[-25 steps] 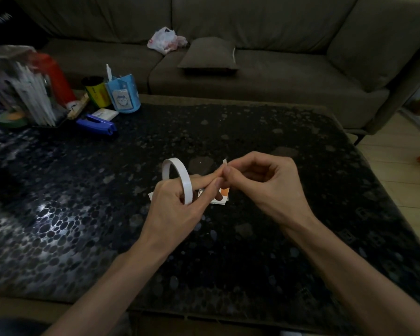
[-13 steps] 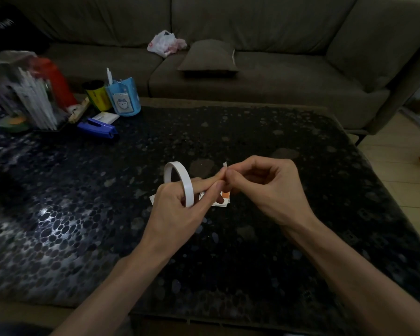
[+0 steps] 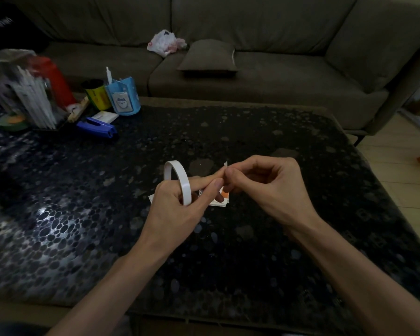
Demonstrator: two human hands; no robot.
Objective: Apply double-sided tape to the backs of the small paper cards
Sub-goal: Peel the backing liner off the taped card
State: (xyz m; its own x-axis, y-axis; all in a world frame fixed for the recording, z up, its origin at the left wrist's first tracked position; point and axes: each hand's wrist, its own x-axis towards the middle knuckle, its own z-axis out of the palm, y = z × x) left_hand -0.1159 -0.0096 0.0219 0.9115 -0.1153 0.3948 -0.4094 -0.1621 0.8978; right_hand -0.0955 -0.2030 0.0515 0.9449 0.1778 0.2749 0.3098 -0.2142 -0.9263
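My left hand (image 3: 177, 207) holds a thin white roll of double-sided tape (image 3: 178, 179) upright, its forefinger and thumb stretched toward the right. My right hand (image 3: 264, 187) meets those fingertips and pinches the free end of the tape (image 3: 225, 164), a small white tip that sticks up above them. Under both hands, small paper cards (image 3: 218, 202) lie on the dark pebble-patterned table (image 3: 83, 214), one with an orange patch; the hands hide most of them.
At the back left of the table stand a clear holder of white sticks (image 3: 32, 103), a red bottle (image 3: 56, 81), a yellow-green cup (image 3: 97, 95), a blue cup (image 3: 124, 98) and a blue stapler (image 3: 97, 127). A sofa with a cushion (image 3: 207, 57) lies behind.
Both hands stay together at the tape end almost unchanged. The view has shifted slightly, so the hands sit a little lower in the frame.
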